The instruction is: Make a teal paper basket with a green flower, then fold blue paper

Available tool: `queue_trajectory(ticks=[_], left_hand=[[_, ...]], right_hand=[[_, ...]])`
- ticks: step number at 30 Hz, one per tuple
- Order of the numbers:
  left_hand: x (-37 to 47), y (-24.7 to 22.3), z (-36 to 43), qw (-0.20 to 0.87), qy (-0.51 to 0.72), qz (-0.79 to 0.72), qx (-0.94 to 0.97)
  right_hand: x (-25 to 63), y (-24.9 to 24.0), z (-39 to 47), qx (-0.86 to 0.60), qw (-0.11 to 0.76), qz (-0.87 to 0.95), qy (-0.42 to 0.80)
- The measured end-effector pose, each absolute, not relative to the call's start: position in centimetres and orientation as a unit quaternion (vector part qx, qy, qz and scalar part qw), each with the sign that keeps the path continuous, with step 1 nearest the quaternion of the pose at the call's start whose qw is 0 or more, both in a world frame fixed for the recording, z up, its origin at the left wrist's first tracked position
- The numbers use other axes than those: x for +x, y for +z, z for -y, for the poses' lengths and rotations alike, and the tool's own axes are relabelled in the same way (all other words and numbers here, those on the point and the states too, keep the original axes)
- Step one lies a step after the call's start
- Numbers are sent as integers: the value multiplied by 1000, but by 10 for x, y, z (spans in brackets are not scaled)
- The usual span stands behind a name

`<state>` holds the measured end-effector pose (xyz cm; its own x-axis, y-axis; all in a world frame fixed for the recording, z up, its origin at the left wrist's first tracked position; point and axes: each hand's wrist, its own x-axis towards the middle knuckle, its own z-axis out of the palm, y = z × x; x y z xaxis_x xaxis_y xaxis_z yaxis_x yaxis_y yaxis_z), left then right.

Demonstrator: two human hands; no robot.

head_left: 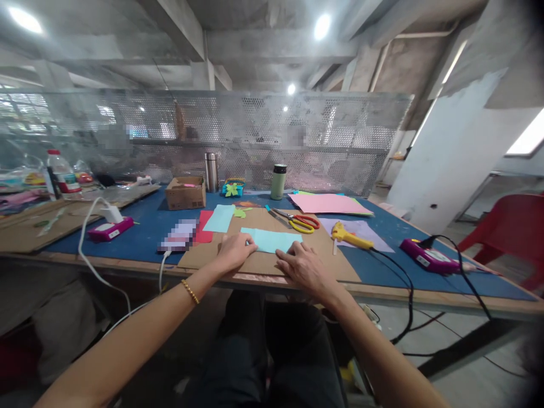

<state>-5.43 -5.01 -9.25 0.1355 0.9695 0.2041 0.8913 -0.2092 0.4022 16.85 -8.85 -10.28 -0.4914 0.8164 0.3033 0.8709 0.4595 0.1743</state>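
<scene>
A light blue paper strip (272, 240) lies on a brown cardboard sheet (259, 266) in front of me. At its left end my left hand (236, 251) has its fingers closed on the paper's edge. My right hand (302, 263) rests at the lower right edge of the strip, fingers apart and touching paper and cardboard. Just behind the strip are scissors (304, 222) with red and yellow handles. Another light blue piece (220, 218) overlaps a red paper (204, 228) to the left. A green paper cutout (242, 212) is beside it.
A yellow glue gun (352, 237) with a black cord lies on purple paper at right. Pink sheets (327, 203), a green tumbler (278, 182), a steel flask (211, 172) and a cardboard box (185, 193) stand behind. A phone (177, 236) and purple power strips (111, 229) flank the cardboard.
</scene>
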Motion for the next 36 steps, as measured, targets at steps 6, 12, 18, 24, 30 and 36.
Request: queue_trajectory(ticks=[6,12,18,24,30,36], left_hand=[[-54,-86,47,104,183,-631,747],[-51,-81,45,102,166,-626,755],[-52,-77,41,117,150,-627,756],[-55,-75,46,122,159,-630,750],[-75,-85,34,138,160,-643,736],[-84,-89,25,154,162,-632,742]], right_hand=[[167,-104,89,-512,88,840,-157],[165,-102,92,-519,84,837,-153],[167,-105,90,-511,94,839,-162],[168,-108,88,-512,97,837,-170],[167,-107,89,-511,97,839,-161],[168,-107,89,-508,98,840,-165]])
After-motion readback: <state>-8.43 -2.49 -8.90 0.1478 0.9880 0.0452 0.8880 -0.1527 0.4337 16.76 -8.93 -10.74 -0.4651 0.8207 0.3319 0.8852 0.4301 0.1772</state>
